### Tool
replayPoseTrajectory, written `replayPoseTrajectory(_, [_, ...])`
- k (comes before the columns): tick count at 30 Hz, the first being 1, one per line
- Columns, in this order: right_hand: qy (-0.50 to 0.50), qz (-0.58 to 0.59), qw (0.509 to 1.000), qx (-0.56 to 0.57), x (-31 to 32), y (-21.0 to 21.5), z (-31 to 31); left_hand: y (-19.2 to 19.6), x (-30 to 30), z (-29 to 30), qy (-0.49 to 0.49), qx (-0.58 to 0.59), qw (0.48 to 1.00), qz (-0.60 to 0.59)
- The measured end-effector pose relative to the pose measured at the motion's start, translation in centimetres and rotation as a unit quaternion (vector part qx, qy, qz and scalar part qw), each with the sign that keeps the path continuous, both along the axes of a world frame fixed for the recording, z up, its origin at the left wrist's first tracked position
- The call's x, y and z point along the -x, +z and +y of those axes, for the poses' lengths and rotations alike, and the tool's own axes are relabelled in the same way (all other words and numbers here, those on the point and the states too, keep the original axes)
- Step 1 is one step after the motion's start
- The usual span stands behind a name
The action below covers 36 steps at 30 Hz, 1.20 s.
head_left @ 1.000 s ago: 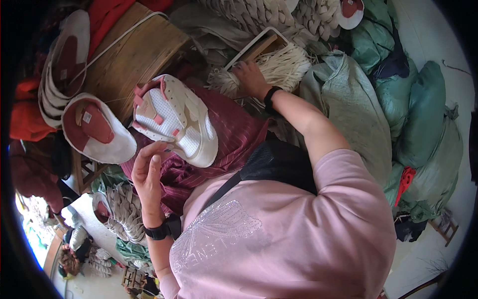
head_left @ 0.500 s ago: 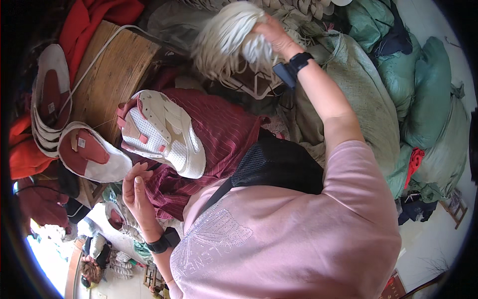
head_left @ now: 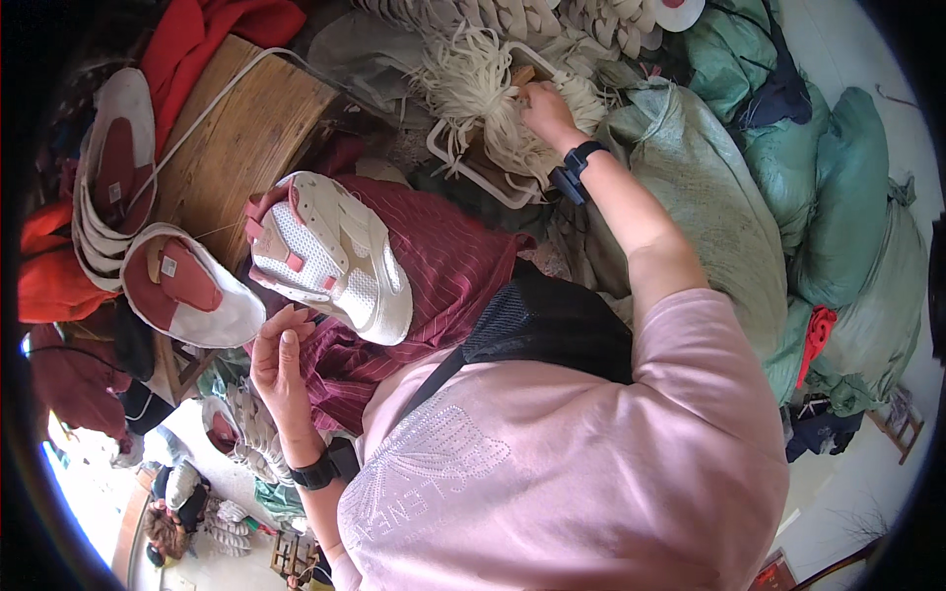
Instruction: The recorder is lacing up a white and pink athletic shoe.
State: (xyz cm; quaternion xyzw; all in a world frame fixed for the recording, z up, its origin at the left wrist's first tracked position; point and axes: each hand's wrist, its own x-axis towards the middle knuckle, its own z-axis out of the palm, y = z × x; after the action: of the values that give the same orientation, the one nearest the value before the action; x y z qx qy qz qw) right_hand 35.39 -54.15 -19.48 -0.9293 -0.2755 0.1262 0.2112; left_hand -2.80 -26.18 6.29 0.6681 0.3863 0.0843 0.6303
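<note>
Laces point(head_left: 483, 74): above white tray point(head_left: 483, 171), bunched in right hand point(head_left: 549, 115), fingers clenched round them, presumably keeping strands together. Shoe point(head_left: 335, 261): on striped cloth point(head_left: 443, 236), likely for cushioning. Left hand point(head_left: 280, 366): near shoe, fingers loosely curled, apparently empty.

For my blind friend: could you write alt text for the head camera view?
A right hand is among cream laces heaped at a white-rimmed tray. The left hand is beside a white, beige and pink shoe on maroon striped cloth.
</note>
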Motion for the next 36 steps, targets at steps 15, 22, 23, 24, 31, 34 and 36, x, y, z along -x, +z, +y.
replayPoseTrajectory(15, [-0.284, 0.174, 0.936, -0.119, 2.1, -3.9, 0.6, -0.6, -0.2, -0.2, 0.007, 0.016, 0.998, -0.056])
replayPoseTrajectory(22, [-0.196, 0.221, 0.947, -0.125, 3.7, -3.0, 1.3, -1.1, -0.3, -0.6, 0.001, 0.019, 0.996, -0.09])
replayPoseTrajectory(23, [-0.201, 0.193, 0.954, -0.107, 3.4, -3.7, 0.4, -0.8, -0.7, -0.6, -0.015, 0.024, 0.995, -0.094])
replayPoseTrajectory(24, [-0.203, 0.168, 0.961, -0.089, 3.1, -3.9, 0.1, -0.8, -0.7, -0.6, -0.016, 0.026, 0.995, -0.095])
replayPoseTrajectory(31, [-0.056, 0.422, 0.832, -0.356, 6.3, 8.5, 4.7, 0.2, 0.3, -1.1, -0.018, 0.074, 0.992, -0.1])
replayPoseTrajectory(34, [0.076, 0.497, 0.793, -0.345, 12.6, 21.7, 8.3, 1.6, -0.6, -1.5, -0.119, 0.128, 0.979, -0.102])
replayPoseTrajectory(36, [0.207, 0.506, 0.776, -0.315, 16.6, 28.0, 9.5, 1.5, -1.2, -1.4, -0.213, 0.214, 0.945, -0.124])
